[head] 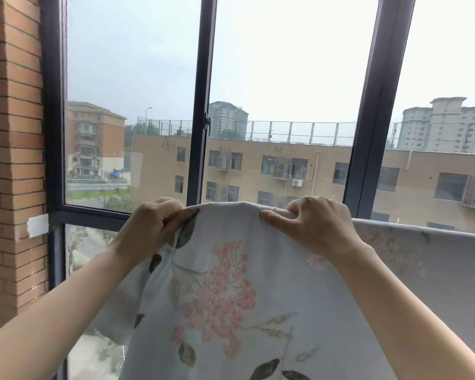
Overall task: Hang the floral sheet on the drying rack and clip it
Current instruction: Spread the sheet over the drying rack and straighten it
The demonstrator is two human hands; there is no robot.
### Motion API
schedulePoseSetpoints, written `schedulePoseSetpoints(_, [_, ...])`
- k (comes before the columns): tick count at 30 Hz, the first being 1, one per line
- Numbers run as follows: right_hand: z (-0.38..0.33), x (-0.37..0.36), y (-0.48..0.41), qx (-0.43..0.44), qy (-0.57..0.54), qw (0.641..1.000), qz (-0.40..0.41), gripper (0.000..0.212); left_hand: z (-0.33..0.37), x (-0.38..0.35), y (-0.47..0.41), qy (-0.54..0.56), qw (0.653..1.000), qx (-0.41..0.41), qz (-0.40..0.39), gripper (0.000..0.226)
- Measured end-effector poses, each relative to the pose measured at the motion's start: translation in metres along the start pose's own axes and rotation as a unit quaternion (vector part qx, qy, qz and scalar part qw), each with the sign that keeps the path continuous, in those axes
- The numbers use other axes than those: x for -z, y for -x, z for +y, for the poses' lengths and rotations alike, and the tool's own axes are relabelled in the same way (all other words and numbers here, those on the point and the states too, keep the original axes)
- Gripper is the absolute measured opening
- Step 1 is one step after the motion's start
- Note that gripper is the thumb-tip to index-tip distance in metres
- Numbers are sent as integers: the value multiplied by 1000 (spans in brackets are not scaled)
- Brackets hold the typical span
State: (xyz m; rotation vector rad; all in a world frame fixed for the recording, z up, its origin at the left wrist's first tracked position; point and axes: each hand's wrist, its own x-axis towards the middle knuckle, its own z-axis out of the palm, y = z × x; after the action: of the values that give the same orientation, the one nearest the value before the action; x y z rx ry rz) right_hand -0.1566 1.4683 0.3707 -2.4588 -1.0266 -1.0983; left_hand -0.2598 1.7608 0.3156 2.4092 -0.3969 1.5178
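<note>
The floral sheet, pale grey-blue with pink blossoms and dark green leaves, hangs in front of me and fills the lower middle of the view. My left hand pinches its top edge at the left, fingers curled over the fold. My right hand grips the same top edge a little to the right, thumb pointing left along the hem. The sheet's upper edge runs on to the right in a straight line, draped over something hidden beneath the cloth. No rack bar and no clip shows.
Dark window frames stand right behind the sheet, with buildings beyond the glass. A brick pillar closes off the left side, with a strip of tape at its edge.
</note>
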Motion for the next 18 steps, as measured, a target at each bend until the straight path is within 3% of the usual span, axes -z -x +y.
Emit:
schedulePoseSetpoints(5, [-2, -4, -2, 1, 6, 1000, 8, 87, -20, 12, 10, 16, 1000, 13, -23, 51])
schedulePoseSetpoints(8, [-6, -7, -2, -12, 14, 1000, 20, 75, -21, 19, 1, 34, 998, 0, -53, 37])
schedulePoseSetpoints(14, [-28, -12, -5, -128, 102, 986, 22, 63, -47, 9, 16, 164, 979, 50, -108, 40])
schedulePoseSetpoints(18, [-80, -18, 7, -178, 82, 975, 103, 37, -52, 13, 33, 204, 970, 49, -126, 28])
